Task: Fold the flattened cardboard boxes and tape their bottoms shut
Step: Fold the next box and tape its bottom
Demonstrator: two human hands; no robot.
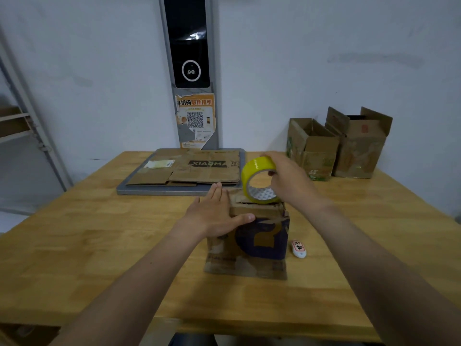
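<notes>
Left hand (214, 213) presses flat, fingers straight and together, against the side of the cardboard box (259, 243). Right hand (289, 181) grips the yellow tape roll (259, 181) atop it. On the wooden table (99, 245), by a white wall (324, 46), flattened boxes (194, 171) lie beyond the left hand and folded boxes (311, 148) beyond the right. The roll hides most of the right fingers.

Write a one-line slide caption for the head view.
Left hand steadies the cardboard box while the right hand holds a yellow tape roll at its top flaps.

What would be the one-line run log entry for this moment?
step: taping bottom | left hand: flat against box | right hand: holds yellow tape roll at box top
</notes>
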